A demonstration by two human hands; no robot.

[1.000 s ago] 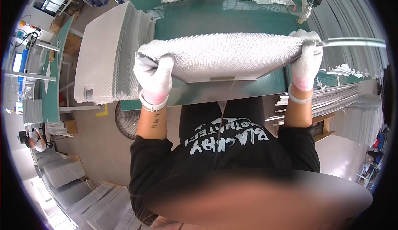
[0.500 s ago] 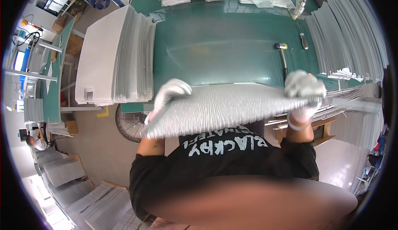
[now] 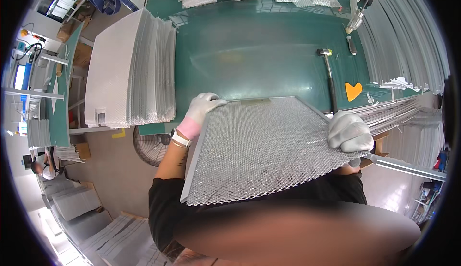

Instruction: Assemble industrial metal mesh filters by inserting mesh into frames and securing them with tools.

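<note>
Tilted in front of me is a silvery metal mesh filter panel (image 3: 264, 146). Thin metal channel edges its left and far sides and part of its right side; the near edge shows bare mesh. My left hand (image 3: 205, 106), in a white glove with a pink cuff, grips the far left corner, fingers over the edge. My gloved right hand (image 3: 349, 132) is closed, fingers curled, on the panel's right edge. A narrow metal strip (image 3: 408, 166) sticks out to the right from beneath that hand; its joint with the panel is hidden.
On the green table (image 3: 240, 50) lie a mallet (image 3: 329, 74), an orange heart-shaped scraper (image 3: 353, 92) and a screwdriver (image 3: 352, 45). White mesh sheets (image 3: 115, 69) stand stacked at left, grey panels (image 3: 403, 40) at right. A floor fan (image 3: 149, 146) stands below the table's left.
The panel has turned from nearly edge-on to show its broad face, its near edge dropping toward me. My right hand has moved down with it, uncovering the orange scraper.
</note>
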